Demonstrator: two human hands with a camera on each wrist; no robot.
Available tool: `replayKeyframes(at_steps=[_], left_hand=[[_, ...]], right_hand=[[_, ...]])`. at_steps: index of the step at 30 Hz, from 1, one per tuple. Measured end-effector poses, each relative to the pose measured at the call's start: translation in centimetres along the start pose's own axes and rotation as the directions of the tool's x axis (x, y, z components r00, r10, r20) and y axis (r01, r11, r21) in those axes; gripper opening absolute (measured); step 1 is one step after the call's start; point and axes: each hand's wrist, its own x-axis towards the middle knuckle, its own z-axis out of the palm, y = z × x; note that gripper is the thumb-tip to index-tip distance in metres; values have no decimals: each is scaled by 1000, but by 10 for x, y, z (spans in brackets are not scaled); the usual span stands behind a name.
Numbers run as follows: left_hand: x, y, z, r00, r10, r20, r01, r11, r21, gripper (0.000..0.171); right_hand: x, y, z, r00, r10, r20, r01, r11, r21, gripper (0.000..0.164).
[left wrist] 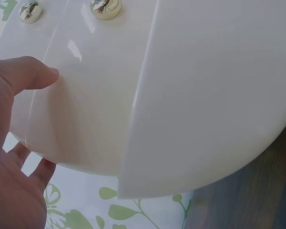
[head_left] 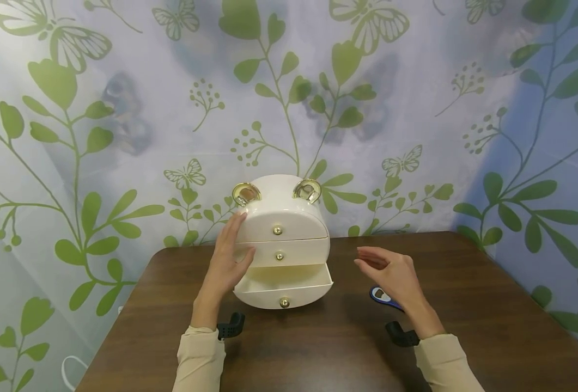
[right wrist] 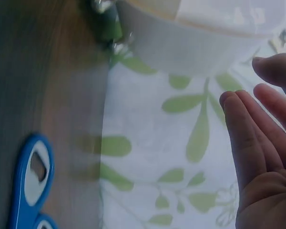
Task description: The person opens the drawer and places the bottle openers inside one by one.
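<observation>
A white rounded drawer box (head_left: 289,190) with gold ears and round gold knobs stands near the back of the brown table. Its bottom drawer (head_left: 289,296) is pulled out and looks bare inside; the upper two drawers sit closed. My left hand (head_left: 227,264) holds the box's left edge, the thumb on the middle drawer's front (left wrist: 81,105) and the other fingers along the side. To the right of the box, my right hand (head_left: 391,272) hovers in the air with fingers slightly bent and nothing in it. Below it lies a blue and white bottle opener (head_left: 384,296).
The dark wooden table (head_left: 308,348) extends around the box. Behind it hangs a pale cloth (head_left: 289,136) with green leaves and butterflies. Black wrist mounts (head_left: 231,325) jut out by both wrists. A white cable (head_left: 68,370) loops at the table's left side.
</observation>
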Motion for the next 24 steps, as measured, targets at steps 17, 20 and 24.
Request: replayKeyframes(at_steps=[17, 20, 24], left_hand=[[0, 4, -1, 1000, -3, 5, 3, 1000, -5, 82], [0, 5, -1, 1000, -6, 4, 6, 1000, -8, 82], [0, 6, -2, 1000, -15, 5, 15, 1000, -8, 82]], right_hand=[[-8, 38, -24, 916, 281, 286, -225, 951, -212, 61], [-12, 46, -23, 890, 310, 333, -242, 942, -231, 64], [-15, 57, -21, 870, 319, 376, -232, 938, -257, 65]])
